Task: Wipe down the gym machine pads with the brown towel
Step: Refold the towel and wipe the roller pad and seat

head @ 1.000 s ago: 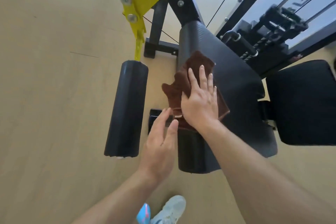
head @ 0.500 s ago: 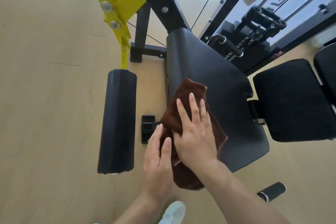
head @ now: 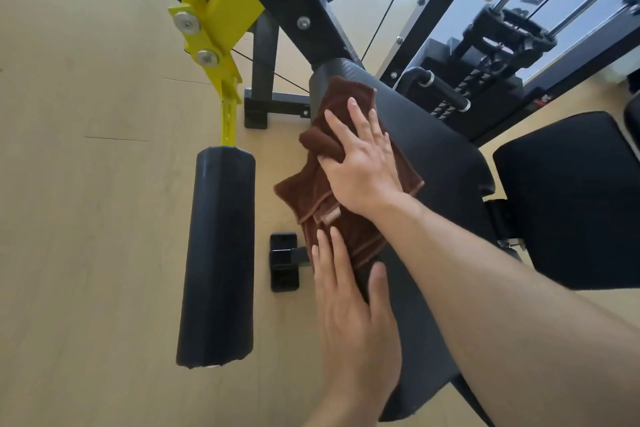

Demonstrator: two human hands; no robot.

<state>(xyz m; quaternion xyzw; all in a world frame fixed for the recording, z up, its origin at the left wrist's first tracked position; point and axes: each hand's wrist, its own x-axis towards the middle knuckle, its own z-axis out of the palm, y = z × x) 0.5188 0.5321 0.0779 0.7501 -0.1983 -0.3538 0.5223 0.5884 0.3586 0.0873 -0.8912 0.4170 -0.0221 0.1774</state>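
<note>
Bare floor (head: 86,218) lies wide left of the roller (head: 218,253), with a floor gap between roller and pad (head: 446,163). Left hand (head: 353,319) flat, fingers together, on the towel's (head: 311,198) lower end at the pad's left edge. Right hand (head: 360,163) spread, pressing the towel on the pad's upper left; the towel overhangs that edge.

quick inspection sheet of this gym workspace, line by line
surface: long black pad, sloping, partly covered by the towel
job's things: brown towel, bunched, lying along the pad's left edge
clutter: nothing seen
grippers: right hand flat on the towel, thumb tucked under a fold; left hand open, fingertips at the towel's lower end
cables: thin cable running behind the frame
surroundings: wooden floor; roller pad on a yellow arm; second black pad to the right
</note>
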